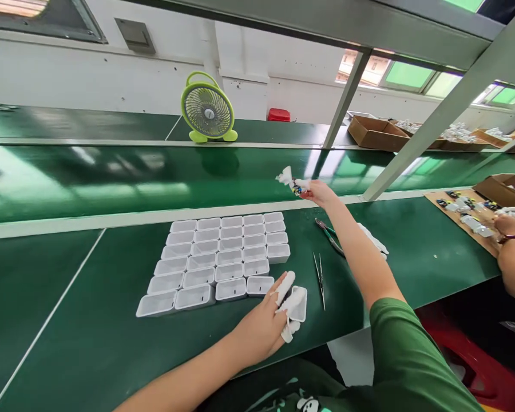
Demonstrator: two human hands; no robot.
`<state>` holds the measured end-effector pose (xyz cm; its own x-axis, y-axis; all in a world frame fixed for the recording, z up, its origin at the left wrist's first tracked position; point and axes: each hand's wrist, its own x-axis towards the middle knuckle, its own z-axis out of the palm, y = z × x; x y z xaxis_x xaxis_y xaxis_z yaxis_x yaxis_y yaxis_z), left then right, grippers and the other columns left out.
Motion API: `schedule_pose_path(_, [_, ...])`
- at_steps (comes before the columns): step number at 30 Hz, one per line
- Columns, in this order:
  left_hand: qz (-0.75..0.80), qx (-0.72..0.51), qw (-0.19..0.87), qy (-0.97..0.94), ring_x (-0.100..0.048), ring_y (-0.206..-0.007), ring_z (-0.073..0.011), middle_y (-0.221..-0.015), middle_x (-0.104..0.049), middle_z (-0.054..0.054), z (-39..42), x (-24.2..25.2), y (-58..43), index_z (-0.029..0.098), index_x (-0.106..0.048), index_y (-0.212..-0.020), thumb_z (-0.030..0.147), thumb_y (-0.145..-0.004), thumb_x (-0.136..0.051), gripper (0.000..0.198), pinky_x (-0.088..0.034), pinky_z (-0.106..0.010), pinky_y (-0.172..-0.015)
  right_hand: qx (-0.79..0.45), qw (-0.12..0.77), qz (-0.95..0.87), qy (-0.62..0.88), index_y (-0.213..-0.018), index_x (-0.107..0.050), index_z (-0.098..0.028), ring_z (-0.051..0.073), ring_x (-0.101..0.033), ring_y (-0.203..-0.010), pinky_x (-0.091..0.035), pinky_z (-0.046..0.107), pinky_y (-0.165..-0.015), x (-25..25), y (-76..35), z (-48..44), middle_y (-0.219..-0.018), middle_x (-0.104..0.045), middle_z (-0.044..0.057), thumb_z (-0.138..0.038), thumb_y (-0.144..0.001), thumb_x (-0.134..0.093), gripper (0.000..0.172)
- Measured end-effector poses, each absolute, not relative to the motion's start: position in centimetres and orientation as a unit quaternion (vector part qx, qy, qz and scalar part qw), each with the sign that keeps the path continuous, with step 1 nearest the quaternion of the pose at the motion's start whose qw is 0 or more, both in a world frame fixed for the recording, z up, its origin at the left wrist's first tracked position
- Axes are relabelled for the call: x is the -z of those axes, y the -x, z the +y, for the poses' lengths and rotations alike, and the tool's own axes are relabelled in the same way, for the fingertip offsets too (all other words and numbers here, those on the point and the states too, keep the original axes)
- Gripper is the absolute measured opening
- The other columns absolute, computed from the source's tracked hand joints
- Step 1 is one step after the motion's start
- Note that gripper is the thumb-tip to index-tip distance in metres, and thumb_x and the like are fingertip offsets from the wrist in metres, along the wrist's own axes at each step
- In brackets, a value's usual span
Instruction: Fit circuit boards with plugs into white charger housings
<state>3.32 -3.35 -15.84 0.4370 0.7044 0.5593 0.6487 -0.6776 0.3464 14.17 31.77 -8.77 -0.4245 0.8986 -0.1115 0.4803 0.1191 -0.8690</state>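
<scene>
Plastic tray (pixel 301 309): lower centre, left hand (pixel 266 321) gripping — best kept level.
Wrapped part (pixel 293 183): centre, right hand (pixel 320 192) pinching — lightly, ideally.

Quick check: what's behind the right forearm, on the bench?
Beside the right forearm, pliers show on one side and a crumpled white item on the other. Whether either continues beneath the arm, or anything else lies there, can't be seen.

The right hand (pixel 316 191) is extended far ahead, pinching; the left hand (pixel 266 322) is low, palm down.
</scene>
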Motion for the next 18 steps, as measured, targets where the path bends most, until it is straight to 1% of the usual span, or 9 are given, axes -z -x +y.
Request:
schedule_pose_path(2, [0.419,-0.350,0.080,-0.834,-0.022,-0.153,-0.0385,-0.154,-0.033,-0.037,-2.9,15.9,-3.5,0.004,-0.023,-0.154,0.011,-0.096,-0.053,0.065,-0.049,-0.057,-0.110,-0.528,0.298,-0.651,0.457,-0.094,-0.062,-0.018,0.017,-0.069,-0.087,-0.058,0.035,-0.084,8.9,-16.3,30.3,-0.091,-0.071,0.005,-0.048,-0.098,-0.055,0.031])
schedule_pose_path(4, [0.413,-0.358,0.098,-0.832,-0.023,-0.153,-0.0360,-0.154,-0.036,-0.035,-2.5,15.9,-3.6,0.006,-0.018,-0.156,0.012,-0.097,-0.053,0.068,-0.048,-0.054,-0.111,-0.590,0.347,-0.591,0.426,-0.092,-0.060,-0.023,0.019,-0.070,-0.096,-0.057,0.036,-0.090,9.3,-18.0,28.3,-0.092,-0.072,0.005,-0.052,-0.093,-0.056,0.030])
schedule_pose_path(6, [0.399,-0.359,0.102,-0.838,-0.021,-0.154,-0.0352,-0.151,-0.040,-0.035,-2.2,15.9,-3.5,0.005,-0.023,-0.153,0.011,-0.097,-0.053,0.064,-0.048,-0.053,-0.113,-0.639,0.378,-0.541,0.395,-0.093,-0.060,-0.026,0.022,-0.070,-0.105,-0.056,0.040,-0.096,9.8,-19.2,26.2,-0.096,-0.074,0.003,-0.054,-0.086,-0.060,0.029])
schedule_pose_path(8, [0.387,-0.346,0.099,-0.849,-0.018,-0.155,-0.0361,-0.151,-0.041,-0.034,-2.1,16.1,-3.4,0.005,-0.032,-0.148,0.010,-0.095,-0.055,0.058,-0.046,-0.054,-0.114,-0.677,0.393,-0.502,0.367,-0.095,-0.061,-0.027,0.023,-0.069,-0.111,-0.052,0.042,-0.102,10.0,-19.7,24.0,-0.100,-0.075,0.002,-0.052,-0.081,-0.065,0.029])
schedule_pose_path(11, [0.374,-0.313,0.081,-0.869,-0.016,-0.154,-0.0391,-0.152,-0.039,-0.032,-2.3,16.2,-3.3,0.005,-0.045,-0.138,0.008,-0.090,-0.060,0.050,-0.045,-0.056,-0.116,-0.717,0.401,-0.466,0.329,-0.095,-0.064,-0.027,0.024,-0.068,-0.114,-0.046,0.044,-0.111,9.6,-19.7,20.9,-0.104,-0.076,0.001,-0.049,-0.074,-0.074,0.032])
schedule_pose_path(14, [0.380,-0.299,0.044,-0.874,-0.015,-0.154,-0.0422,-0.145,-0.050,-0.028,-2.6,16.1,-3.4,0.007,-0.056,-0.120,0.008,-0.088,-0.062,0.033,-0.043,-0.062,-0.117,-0.741,0.414,-0.451,0.277,-0.094,-0.067,-0.027,0.025,-0.067,-0.115,-0.043,0.047,-0.114,8.4,-19.3,18.0,-0.109,-0.075,0.001,-0.044,-0.070,-0.081,0.033])
schedule_pose_path(16, [0.390,-0.302,0.028,-0.870,-0.014,-0.153,-0.0440,-0.141,-0.053,-0.028,-2.7,16.0,-3.5,0.009,-0.059,-0.111,0.007,-0.088,-0.060,0.023,-0.043,-0.066,-0.115,-0.741,0.422,-0.460,0.249,-0.096,-0.068,-0.029,0.025,-0.065,-0.119,-0.042,0.049,-0.115,7.6,-19.2,16.4,-0.114,-0.074,0.000,-0.041,-0.069,-0.084,0.034])
schedule_pose_path(17, [0.394,-0.304,0.030,-0.867,-0.016,-0.153,-0.0446,-0.142,-0.051,-0.029,-2.8,15.9,-3.6,0.008,-0.059,-0.111,0.007,-0.089,-0.059,0.022,-0.045,-0.066,-0.113,-0.735,0.424,-0.470,0.241,-0.099,-0.068,-0.029,0.025,-0.063,-0.121,-0.041,0.050,-0.116,7.4,-19.3,15.7,-0.115,-0.073,0.000,-0.041,-0.068,-0.085,0.037])
schedule_pose_path(18, [0.403,-0.305,0.042,-0.862,-0.019,-0.152,-0.0446,-0.145,-0.047,-0.032,-2.8,15.9,-3.7,0.007,-0.057,-0.116,0.008,-0.091,-0.058,0.025,-0.048,-0.063,-0.111,-0.727,0.427,-0.483,0.236,-0.103,-0.068,-0.030,0.026,-0.062,-0.123,-0.041,0.051,-0.117,7.3,-19.4,15.0,-0.117,-0.072,0.001,-0.043,-0.067,-0.085,0.042])
